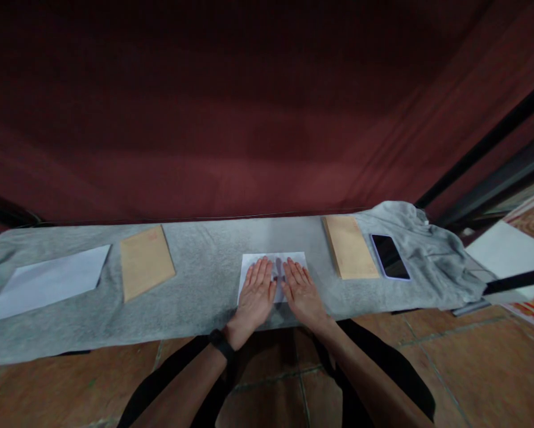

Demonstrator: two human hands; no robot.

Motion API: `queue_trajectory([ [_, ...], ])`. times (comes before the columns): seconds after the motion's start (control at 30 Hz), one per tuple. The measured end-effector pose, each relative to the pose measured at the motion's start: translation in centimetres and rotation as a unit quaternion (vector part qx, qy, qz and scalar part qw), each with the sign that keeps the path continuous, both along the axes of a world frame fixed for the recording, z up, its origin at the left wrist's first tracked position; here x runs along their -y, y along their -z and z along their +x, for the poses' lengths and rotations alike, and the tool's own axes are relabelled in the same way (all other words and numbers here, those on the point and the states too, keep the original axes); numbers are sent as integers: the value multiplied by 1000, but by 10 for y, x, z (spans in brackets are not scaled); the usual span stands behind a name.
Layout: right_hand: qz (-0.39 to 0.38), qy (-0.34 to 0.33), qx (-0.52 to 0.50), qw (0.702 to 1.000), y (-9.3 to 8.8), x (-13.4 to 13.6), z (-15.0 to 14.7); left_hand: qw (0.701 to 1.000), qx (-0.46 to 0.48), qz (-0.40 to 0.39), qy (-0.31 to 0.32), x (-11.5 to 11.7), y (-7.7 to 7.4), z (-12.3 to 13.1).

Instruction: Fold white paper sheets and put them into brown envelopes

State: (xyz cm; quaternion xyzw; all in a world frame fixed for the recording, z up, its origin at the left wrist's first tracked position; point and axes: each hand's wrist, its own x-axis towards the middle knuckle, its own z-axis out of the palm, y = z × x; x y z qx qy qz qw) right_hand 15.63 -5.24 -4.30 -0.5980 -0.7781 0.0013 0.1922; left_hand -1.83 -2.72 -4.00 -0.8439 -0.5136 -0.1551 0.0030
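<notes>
A white sheet of paper lies on the grey cloth in front of me, possibly folded, which I cannot tell for sure. My left hand rests flat on its left half, fingers stretched out and pointing away from me. On the right half, my right hand lies flat in the same way, thumb toward the left one. A narrow strip of paper shows between the two hands. Neither hand grasps anything, and the palms hide much of the sheet.
Grey cloth covers the long, narrow table. Toward the left lie a white paper stack and a brown envelope. A stack of brown envelopes and a phone lie right. Behind hangs a dark red curtain.
</notes>
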Motion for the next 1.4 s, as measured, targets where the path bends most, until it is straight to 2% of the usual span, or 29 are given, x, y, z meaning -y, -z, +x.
queue_trajectory([
  [0.1, -8, -25, -3, 1000, 3, 1, -14, 999, -25, -32, 30, 5, 5, 13],
  [0.2, 2, -15, 16, 1000, 7, 0, -12, 998, -43, -45, 21, 4, 7, 10],
  [0.4, 9, 43, 40, 998, 12, -6, 8, 996, -31, -63, -62, -5, 3, -13],
  [0.57, 8, 68, 45, 997, 15, -7, 18, 992, 13, -66, -106, -8, 0, -26],
  [0.77, -1, 108, 34, 994, 11, -8, 27, 980, 100, -87, -149, -24, -13, -36],
  [0.9, -28, 144, 10, 989, 3, -12, 29, 952, 183, -147, -197, -35, -21, -41],
  [1.0, -39, 170, -4, 985, -1, -17, 31, 926, 250, -190, -208, -43, -19, -45],
  [1.17, -34, 184, -40, 982, 3, -25, 38, 841, 407, -267, -238, -57, -10, -52],
  [1.27, -34, 179, -65, 981, 8, -28, 42, 800, 463, -316, -215, -59, -12, -55],
  [1.4, 3, 162, -110, 981, 7, -30, 43, 763, 482, -388, -188, -53, -26, -57],
])
